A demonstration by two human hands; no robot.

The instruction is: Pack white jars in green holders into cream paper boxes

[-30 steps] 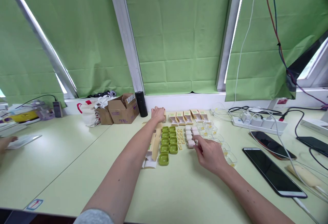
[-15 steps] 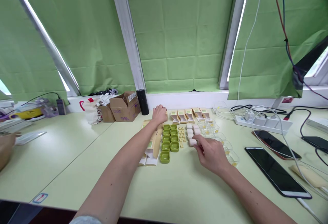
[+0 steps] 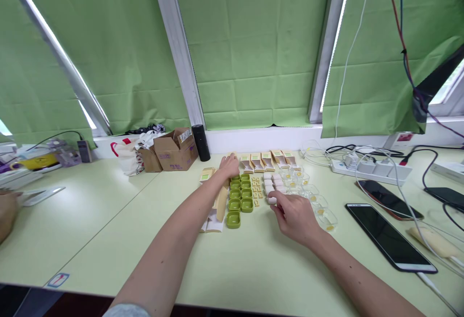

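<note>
My left hand (image 3: 229, 166) reaches to the far end of two columns of small olive-green square boxes (image 3: 233, 219). Its fingers look bent and slightly apart over the farthest boxes, with nothing visible in them. My right hand (image 3: 296, 214) is closed, thumb and index finger at the nearest of several small whitish blocks (image 3: 271, 200), which stand in two columns. Between boxes and blocks lie small yellow pieces (image 3: 256, 203). Clear plastic cups (image 3: 328, 220) with yellow bits inside stand beyond my right hand. Folded beige cartons (image 3: 222, 203) lie under my left forearm, partly hidden.
More open beige cartons (image 3: 256, 163) line the back. Behind stand a cardboard box (image 3: 176, 151) and a black cylinder (image 3: 201, 143). On the right lie a phone (image 3: 389, 237), another dark phone (image 3: 389, 200), a power strip (image 3: 373, 171) and loose cables.
My left hand has shifted slightly nearer and to the right, onto the far green boxes. The right hand stays at the nearest white block. The whole view has tilted a little.
</note>
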